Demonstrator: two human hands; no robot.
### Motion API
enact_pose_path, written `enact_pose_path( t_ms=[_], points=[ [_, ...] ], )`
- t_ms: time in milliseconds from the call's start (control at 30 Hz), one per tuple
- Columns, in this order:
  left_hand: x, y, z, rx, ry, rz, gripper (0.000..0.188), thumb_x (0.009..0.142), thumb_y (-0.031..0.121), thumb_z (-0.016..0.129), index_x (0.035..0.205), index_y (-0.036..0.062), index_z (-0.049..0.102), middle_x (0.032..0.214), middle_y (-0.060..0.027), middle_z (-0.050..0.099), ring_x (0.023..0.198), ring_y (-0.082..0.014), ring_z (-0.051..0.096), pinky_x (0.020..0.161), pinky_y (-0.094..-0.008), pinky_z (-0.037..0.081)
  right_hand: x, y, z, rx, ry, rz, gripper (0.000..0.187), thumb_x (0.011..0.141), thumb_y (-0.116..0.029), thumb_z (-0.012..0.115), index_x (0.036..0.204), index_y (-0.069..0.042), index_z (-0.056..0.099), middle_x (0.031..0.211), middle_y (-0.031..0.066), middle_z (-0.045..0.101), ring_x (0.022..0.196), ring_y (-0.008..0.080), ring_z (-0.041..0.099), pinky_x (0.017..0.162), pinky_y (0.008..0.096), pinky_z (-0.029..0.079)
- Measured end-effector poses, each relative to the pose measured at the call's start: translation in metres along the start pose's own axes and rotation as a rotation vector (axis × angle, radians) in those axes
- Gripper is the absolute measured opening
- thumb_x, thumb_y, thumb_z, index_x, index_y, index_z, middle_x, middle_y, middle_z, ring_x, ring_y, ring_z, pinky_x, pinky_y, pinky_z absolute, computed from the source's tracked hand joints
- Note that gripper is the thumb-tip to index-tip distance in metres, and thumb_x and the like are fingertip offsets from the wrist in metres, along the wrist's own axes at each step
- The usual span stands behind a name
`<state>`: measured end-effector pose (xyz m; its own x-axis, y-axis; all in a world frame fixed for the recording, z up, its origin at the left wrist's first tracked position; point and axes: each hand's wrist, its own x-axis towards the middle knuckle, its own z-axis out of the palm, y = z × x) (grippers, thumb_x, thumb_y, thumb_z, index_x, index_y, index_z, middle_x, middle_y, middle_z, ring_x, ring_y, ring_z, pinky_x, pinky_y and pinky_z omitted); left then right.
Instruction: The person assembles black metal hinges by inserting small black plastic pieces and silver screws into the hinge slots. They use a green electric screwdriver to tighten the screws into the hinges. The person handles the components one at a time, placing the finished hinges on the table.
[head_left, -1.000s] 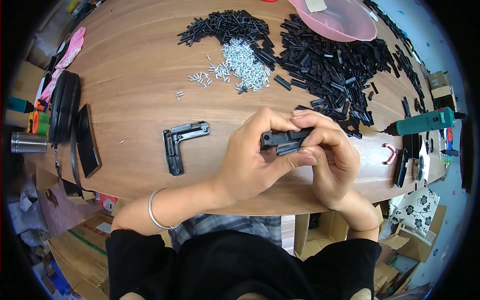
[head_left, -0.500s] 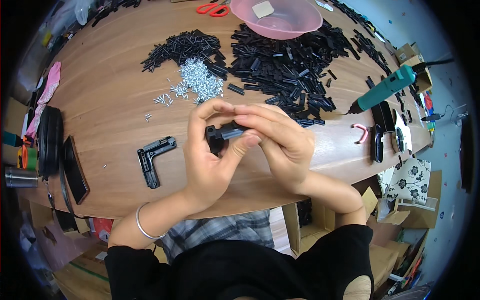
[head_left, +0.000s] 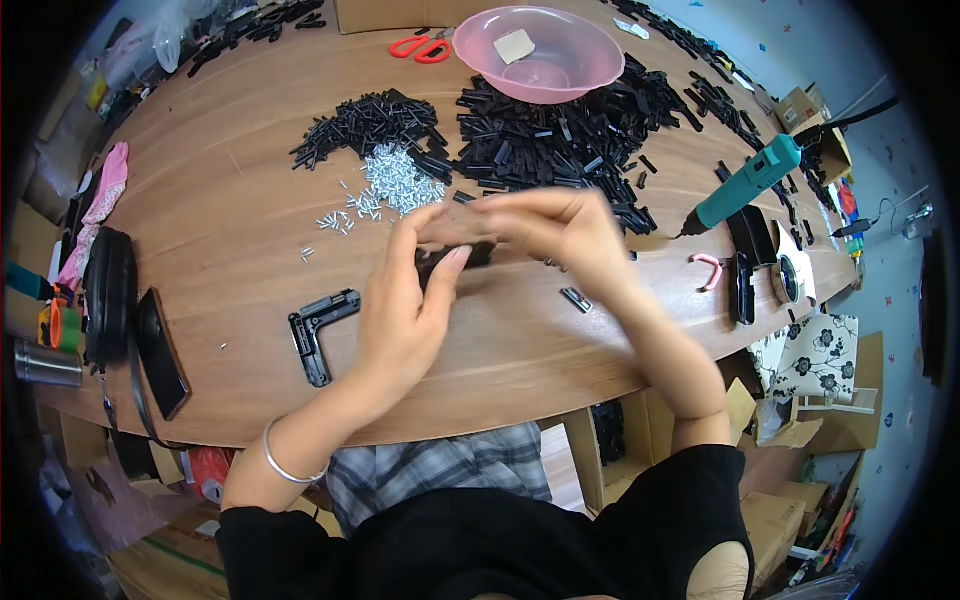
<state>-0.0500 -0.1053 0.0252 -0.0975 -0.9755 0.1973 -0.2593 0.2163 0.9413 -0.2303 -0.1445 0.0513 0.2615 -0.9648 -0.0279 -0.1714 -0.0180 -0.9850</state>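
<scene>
A small black plastic part lies between the thumb and curled fingers of my left hand. Over it, my right hand arches with its fingers pointing left; motion smears them, so their grip is unclear. To the left of my hands, a black L-shaped, pistol-like plastic piece rests on the wooden table. A little dark part with a shiny face lies below my right hand. Beyond my hands are a heap of silver screws, a pile of thin black pieces and a larger pile of black parts.
A teal electric screwdriver hangs at the right, tip low over the table. A pink basin and red-handled scissors are at the back. On the left lie a phone and a black case.
My right hand has lifted and shifted away from the black part, now blurred. The small shiny-faced part beneath it has come into view. The whole scene sits slightly lower in the picture.
</scene>
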Motion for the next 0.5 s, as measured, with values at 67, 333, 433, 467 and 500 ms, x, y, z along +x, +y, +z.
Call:
enact_pose_path(
  t_ms=[67,333,433,467,500],
  points=[
    [0.0,-0.008,-0.013,0.084,-0.053,-0.024,0.029,0.088,0.012,0.055,0.115,0.0062,0.047,0.087,-0.0106,0.055,0.061,-0.0161,0.058,0.057,-0.03,0.046,0.032,0.011,-0.057,-0.419,0.305,-0.028,0.02,0.078,-0.021,0.066,0.087,-0.003,0.07,0.077,0.0085,0.069,0.066,0.011,0.064,0.061,0.0255,0.05],
    [-0.007,-0.023,-0.056,0.96,0.005,0.381,0.009,0.078,0.006,0.059,0.087,0.0027,0.056,0.091,-0.0121,0.054,0.094,-0.0296,0.051,0.08,-0.0399,0.042,0.135,0.067,-0.173,-1.118,0.785,-0.319,0.018,0.076,-0.02,0.064,0.089,-0.01,0.07,0.08,0.0173,0.065,0.078,0.0324,0.063,0.073,0.0384,0.049],
    [-0.001,-0.012,-0.051,0.872,0.056,0.429,0.012,0.08,0.007,0.059,0.092,0.0036,0.059,0.102,-0.0124,0.056,0.105,-0.0304,0.049,0.085,-0.0398,0.042,0.119,0.062,-0.172,-1.046,0.853,-0.266,0.019,0.075,-0.02,0.063,0.088,-0.008,0.069,0.079,0.0175,0.064,0.076,0.0336,0.062,0.072,0.0401,0.049],
    [-0.002,-0.006,-0.048,0.583,-0.049,0.233,0.016,0.082,0.009,0.058,0.098,0.0035,0.057,0.107,-0.0129,0.055,0.107,-0.0309,0.048,0.086,-0.0394,0.042,0.104,0.053,-0.164,-1.116,0.848,-0.366,0.02,0.075,-0.02,0.062,0.088,-0.006,0.069,0.081,0.015,0.065,0.077,0.0319,0.063,0.072,0.039,0.049],
    [-0.002,0.001,-0.04,0.286,-0.151,0.038,0.021,0.084,0.01,0.058,0.103,0.0035,0.056,0.111,-0.0134,0.055,0.11,-0.0314,0.048,0.087,-0.0389,0.042,0.088,0.049,-0.16,-1.245,0.877,-0.491,0.019,0.074,-0.018,0.062,0.084,-0.005,0.069,0.084,0.0111,0.067,0.079,0.0287,0.062,0.073,0.0371,0.048]
  ],
)
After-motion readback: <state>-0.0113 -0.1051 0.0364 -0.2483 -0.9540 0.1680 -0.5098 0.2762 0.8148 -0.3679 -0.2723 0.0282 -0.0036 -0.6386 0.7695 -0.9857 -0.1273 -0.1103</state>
